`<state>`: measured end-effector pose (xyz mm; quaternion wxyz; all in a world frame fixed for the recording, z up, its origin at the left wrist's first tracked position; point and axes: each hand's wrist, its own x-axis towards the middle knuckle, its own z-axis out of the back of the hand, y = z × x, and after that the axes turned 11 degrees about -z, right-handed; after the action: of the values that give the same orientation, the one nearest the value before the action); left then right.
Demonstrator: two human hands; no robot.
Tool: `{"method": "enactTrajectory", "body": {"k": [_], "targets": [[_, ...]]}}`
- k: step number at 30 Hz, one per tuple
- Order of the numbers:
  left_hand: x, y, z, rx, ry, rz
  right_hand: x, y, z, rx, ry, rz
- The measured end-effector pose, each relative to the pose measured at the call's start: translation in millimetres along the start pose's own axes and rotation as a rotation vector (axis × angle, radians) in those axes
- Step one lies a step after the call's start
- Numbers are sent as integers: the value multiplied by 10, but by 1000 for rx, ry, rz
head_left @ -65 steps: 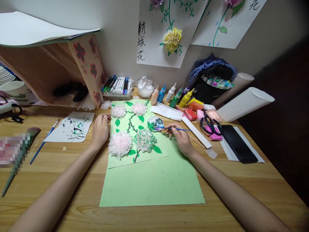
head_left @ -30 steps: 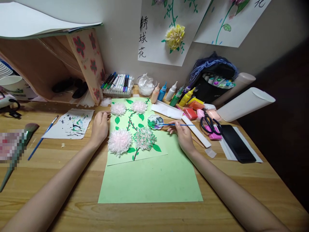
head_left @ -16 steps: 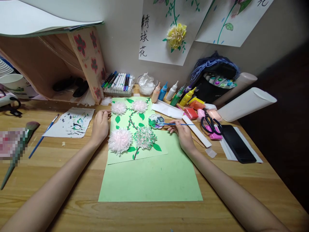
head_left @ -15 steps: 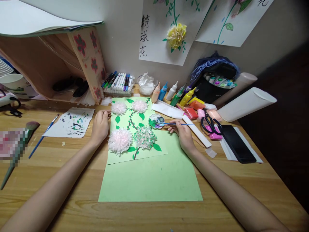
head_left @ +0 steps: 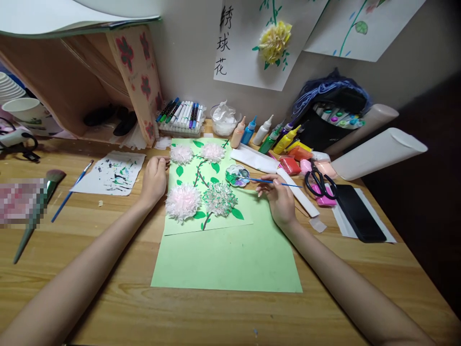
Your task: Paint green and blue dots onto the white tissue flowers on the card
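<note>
**One blue brush (head_left: 255, 179) at the flower-shaped palette (head_left: 237, 172)**

From the head camera, I had the blue brush pinched between the thumb and fingers of my right hand (head_left: 277, 199), the other fingers loosely curled. Its tip was over the palette, by the green paint; whether it touched was too small to tell. My left hand (head_left: 154, 181) was half closed at the left edge of the flower picture (head_left: 187, 174); I could not tell whether it gripped the paper or merely rested there.

The palette sat by the picture's right edge, just above the green-edged flower (head_left: 220, 199). As I judged it, a light roll of the bristles, with the excess wiped on the rim, would suit best: too much paint could clot such fine petals. Keeping my wrist off the three pink flowers (head_left: 183, 202) seemed wise, and a steady left hand would stop the sheet sliding.

The picture lay on a larger green sheet (head_left: 230, 264), on a wood-grained table (head_left: 108, 307). Paint bottles (head_left: 270, 141) and a marker tray (head_left: 182, 115) stood towards the grey wall (head_left: 187, 57); a paint-streaked paper (head_left: 115, 173) lay left, black scissors (head_left: 320, 178) and a phone (head_left: 360, 214) right.
</note>
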<state>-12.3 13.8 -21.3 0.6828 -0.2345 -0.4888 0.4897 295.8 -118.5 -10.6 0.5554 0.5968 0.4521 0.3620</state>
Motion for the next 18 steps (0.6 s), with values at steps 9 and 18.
{"method": "enactTrajectory", "body": {"k": [9, 18], "targets": [[-10, -28, -3, 31, 21, 14, -464, -41, 51, -45, 267, -8], [-15, -24, -20, 19, 18, 8, -474, -36, 29, -282, 318, 88]]}}
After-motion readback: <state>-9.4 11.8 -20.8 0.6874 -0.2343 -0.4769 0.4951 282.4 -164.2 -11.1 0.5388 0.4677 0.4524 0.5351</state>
